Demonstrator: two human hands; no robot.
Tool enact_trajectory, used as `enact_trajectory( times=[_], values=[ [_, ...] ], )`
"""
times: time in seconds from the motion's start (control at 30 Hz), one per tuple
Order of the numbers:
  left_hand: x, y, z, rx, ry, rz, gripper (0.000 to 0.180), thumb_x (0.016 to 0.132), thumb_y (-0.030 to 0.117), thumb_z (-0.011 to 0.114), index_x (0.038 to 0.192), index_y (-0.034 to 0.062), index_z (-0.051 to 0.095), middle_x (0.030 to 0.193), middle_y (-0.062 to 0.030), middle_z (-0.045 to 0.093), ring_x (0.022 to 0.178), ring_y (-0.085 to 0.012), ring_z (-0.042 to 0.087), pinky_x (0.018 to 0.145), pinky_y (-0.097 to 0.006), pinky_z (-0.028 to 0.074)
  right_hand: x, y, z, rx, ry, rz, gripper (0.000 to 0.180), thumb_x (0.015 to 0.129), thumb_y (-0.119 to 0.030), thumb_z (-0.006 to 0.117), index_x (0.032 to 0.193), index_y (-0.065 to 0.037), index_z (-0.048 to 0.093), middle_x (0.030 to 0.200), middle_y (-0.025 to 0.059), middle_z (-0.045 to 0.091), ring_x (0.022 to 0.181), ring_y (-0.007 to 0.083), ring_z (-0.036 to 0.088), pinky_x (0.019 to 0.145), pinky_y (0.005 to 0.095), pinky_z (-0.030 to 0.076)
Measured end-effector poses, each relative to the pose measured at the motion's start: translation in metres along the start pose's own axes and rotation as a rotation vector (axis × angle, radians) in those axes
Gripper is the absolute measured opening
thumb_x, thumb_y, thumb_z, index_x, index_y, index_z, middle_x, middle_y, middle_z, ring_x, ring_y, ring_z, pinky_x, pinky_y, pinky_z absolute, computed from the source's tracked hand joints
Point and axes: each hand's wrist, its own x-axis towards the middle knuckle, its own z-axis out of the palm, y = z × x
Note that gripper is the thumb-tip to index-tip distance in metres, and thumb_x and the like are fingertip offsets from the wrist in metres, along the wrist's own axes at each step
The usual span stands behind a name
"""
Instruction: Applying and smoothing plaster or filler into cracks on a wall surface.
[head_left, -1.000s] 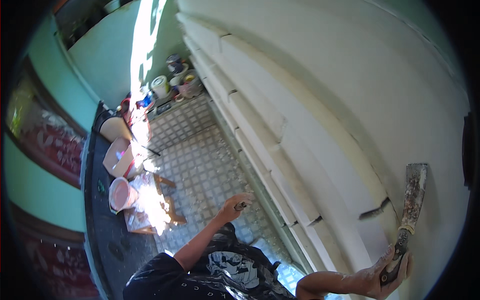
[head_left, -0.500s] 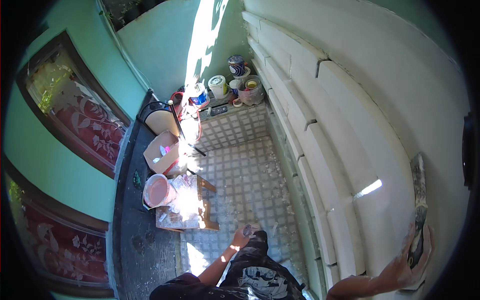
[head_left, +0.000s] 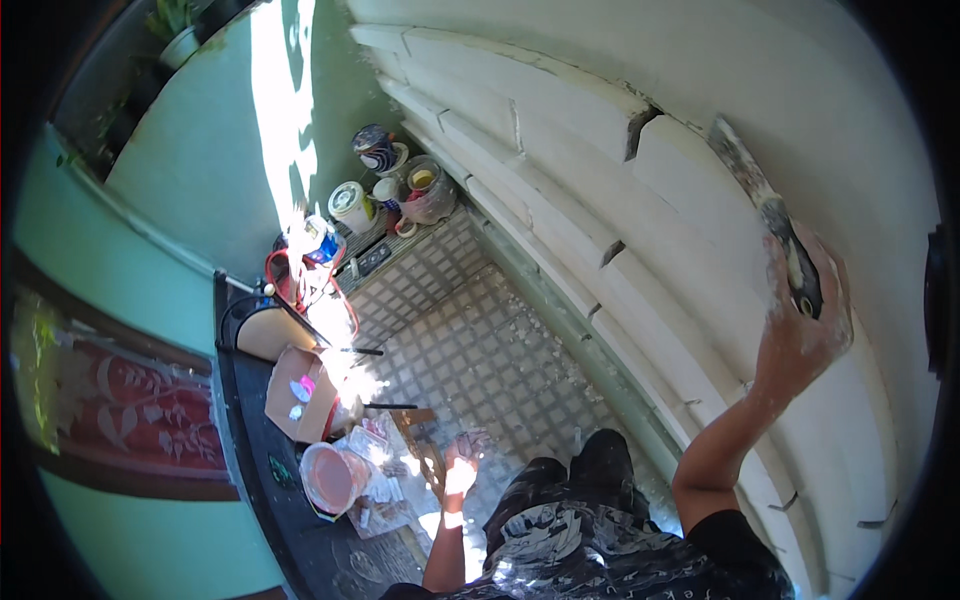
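Note:
A putty knife (head_left: pixel 745 170) with a smeared blade and a dark handle is in my right hand (head_left: pixel 815 310), whose fingers wrap the handle. Its blade lies along the upper edge of the stepped white wall panels (head_left: pixel 690 200). Whitish residue coats that hand. My left hand (head_left: pixel 463 462) hangs low, near a small wooden stool (head_left: pixel 385 515). Glare and greyish smears hide whether its fingers hold anything. On the stool stands a bucket (head_left: pixel 333 478) of pinkish paste, with crumpled plastic wrapping (head_left: pixel 375 450) beside it.
A cardboard box (head_left: pixel 300 395) with small colourful packets stands beyond the bucket, near a chair (head_left: pixel 270 333). Paint tubs (head_left: pixel 350 205) and a clear container (head_left: pixel 430 190) crowd the far ledge. A red hose (head_left: pixel 350 310) curls there. White crumbs litter the tiled floor (head_left: pixel 490 330).
My right hand has moved up and farther along the wall with the putty knife, now tilted leftward. The view has turned right. My left hand has shifted left, nearer the stool.

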Motion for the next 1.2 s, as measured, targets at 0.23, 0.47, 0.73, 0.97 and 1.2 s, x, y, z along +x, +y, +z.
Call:
enact_trajectory(
  times=[0.23,0.47,0.73,0.97,1.2],
  values=[
    [0.106,0.023,-0.013,-0.379,0.031,0.027,0.025,0.090,0.002,0.062,0.114,-0.0033,0.058,0.110,-0.0104,0.068,0.099,-0.0168,0.066,0.085,-0.028,0.053,0.007,-0.034,0.060,0.045,0.008,0.059,0.027,0.071,-0.005,0.082,0.097,-0.010,0.075,0.098,0.0051,0.068,0.086,0.0184,0.066,0.073,0.0322,0.055],
    [0.197,0.091,0.036,-0.565,-0.148,0.068,0.028,0.091,0.002,0.060,0.119,-0.0036,0.053,0.115,-0.0145,0.064,0.102,-0.0226,0.066,0.073,-0.037,0.063,0.006,-0.062,0.099,0.083,0.013,0.029,0.031,0.069,0.004,0.082,0.097,-0.005,0.072,0.094,0.0107,0.062,0.084,0.0217,0.061,0.071,0.0320,0.052],
    [0.285,0.166,0.066,-0.440,-0.448,0.138,0.022,0.092,-0.002,0.055,0.113,-0.0029,0.061,0.115,-0.0119,0.066,0.098,-0.0174,0.067,0.071,-0.033,0.063,0.001,-0.043,0.111,0.302,0.123,-0.029,0.057,0.069,-0.005,0.086,0.116,-0.010,0.053,0.095,0.0047,0.055,0.080,0.0202,0.055,0.066,0.0300,0.048],
    [0.346,0.262,0.088,-0.255,-0.120,0.913,0.032,0.074,-0.017,0.057,0.096,0.0036,0.065,0.114,-0.0138,0.065,0.102,-0.0236,0.066,0.073,-0.033,0.057,0.018,-0.052,0.139,0.357,0.628,0.034,0.026,0.103,-0.031,0.049,0.100,-0.007,0.039,0.078,0.0031,0.036,0.076,0.0172,0.049,0.069,0.0294,0.040],
    [0.403,0.302,0.082,-0.160,-0.300,1.337,0.030,0.066,-0.009,0.067,0.089,0.0101,0.064,0.116,-0.0092,0.063,0.108,-0.0302,0.063,0.083,-0.039,0.051,0.022,-0.048,0.148,0.774,0.620,-0.132,0.029,0.094,-0.042,0.058,0.093,-0.017,0.044,0.078,-0.0008,0.041,0.064,0.0102,0.051,0.054,0.0225,0.049]
  ],
)
